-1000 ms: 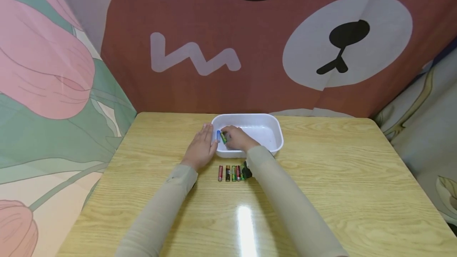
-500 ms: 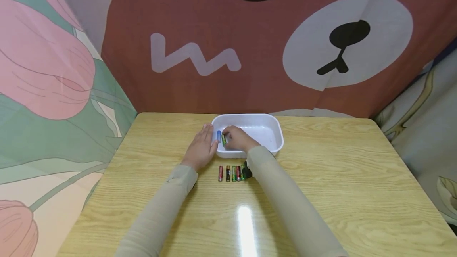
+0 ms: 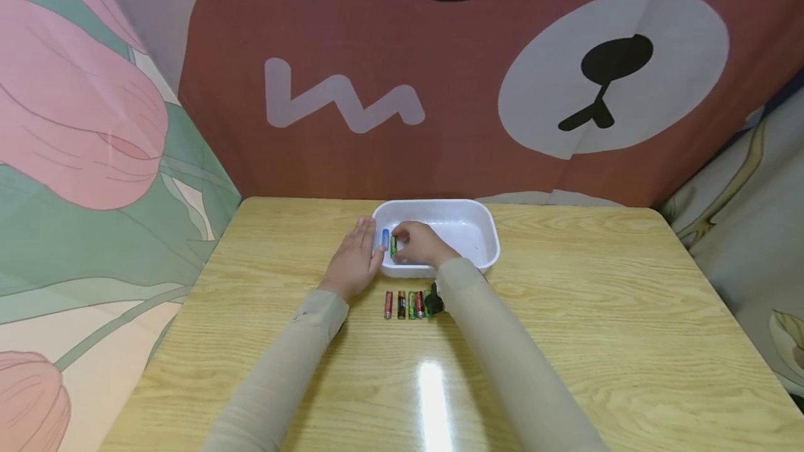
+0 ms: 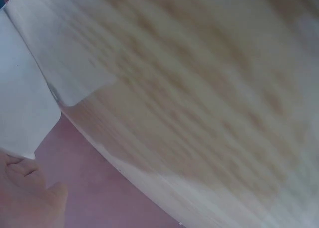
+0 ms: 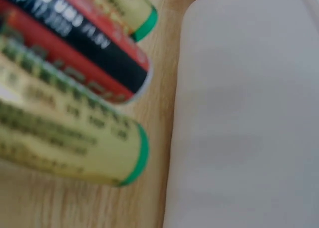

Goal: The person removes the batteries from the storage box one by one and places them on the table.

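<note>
A white plastic tray point(image 3: 472, 237) stands near the far edge of the table. My left hand point(image 3: 353, 258) rests with extended fingers against its left wall; part of that hand point(image 4: 27, 203) shows at the corner of the left wrist view. Inside the tray, close to the left wall, lies a blue battery point(image 3: 385, 239). Just right of it, my right hand point(image 3: 423, 245) reaches in and holds a green battery point(image 3: 393, 246) by its two ends, between thumb and fingers. This battery lies nearly parallel to the blue one. The right wrist view does not show the right hand.
In front of the tray, several batteries line up on the wooden table point(image 3: 565, 340): a red battery point(image 3: 388, 305), a black battery point(image 3: 401, 305), and red and green ones partly behind my right wrist. A printed curtain point(image 3: 458, 166) hangs behind the table.
The green battery has turned from a slant to almost parallel with the blue battery and shifted slightly nearer to me. My left hand has kept its place.
</note>
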`<state>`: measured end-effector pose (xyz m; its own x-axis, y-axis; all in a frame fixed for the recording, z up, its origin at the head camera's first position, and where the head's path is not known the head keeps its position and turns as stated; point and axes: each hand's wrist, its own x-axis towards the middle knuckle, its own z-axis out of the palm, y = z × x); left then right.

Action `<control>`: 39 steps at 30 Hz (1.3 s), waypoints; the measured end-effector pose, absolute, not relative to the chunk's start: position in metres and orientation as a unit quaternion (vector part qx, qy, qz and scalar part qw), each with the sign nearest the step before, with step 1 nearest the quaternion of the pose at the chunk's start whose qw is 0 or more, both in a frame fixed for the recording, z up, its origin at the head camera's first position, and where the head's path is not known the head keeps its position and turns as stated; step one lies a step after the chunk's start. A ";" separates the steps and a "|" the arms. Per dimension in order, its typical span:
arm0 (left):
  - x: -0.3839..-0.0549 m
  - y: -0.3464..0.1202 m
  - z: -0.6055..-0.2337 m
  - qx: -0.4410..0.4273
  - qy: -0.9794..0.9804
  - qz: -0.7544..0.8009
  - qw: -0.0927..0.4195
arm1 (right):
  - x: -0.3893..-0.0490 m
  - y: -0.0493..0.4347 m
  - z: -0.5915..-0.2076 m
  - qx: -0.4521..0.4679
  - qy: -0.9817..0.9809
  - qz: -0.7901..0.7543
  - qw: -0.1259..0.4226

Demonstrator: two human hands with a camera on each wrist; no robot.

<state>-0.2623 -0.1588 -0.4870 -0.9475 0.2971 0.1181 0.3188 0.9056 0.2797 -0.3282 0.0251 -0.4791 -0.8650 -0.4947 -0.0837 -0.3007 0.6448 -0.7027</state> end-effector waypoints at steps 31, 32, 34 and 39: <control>-0.262 -0.155 -0.482 -0.157 -0.974 -0.159 0.029 | -0.324 0.033 -0.467 -0.238 0.895 -0.356 0.126; -0.262 -0.155 -0.482 -0.157 -0.974 -0.160 0.028 | -0.324 0.034 -0.466 -0.238 0.895 -0.355 0.125; -0.262 -0.156 -0.483 -0.155 -0.975 -0.159 0.026 | -0.322 0.035 -0.465 -0.241 0.896 -0.353 0.123; -0.261 -0.157 -0.485 -0.153 -0.975 -0.156 0.030 | -0.318 0.038 -0.463 -0.246 0.896 -0.353 0.112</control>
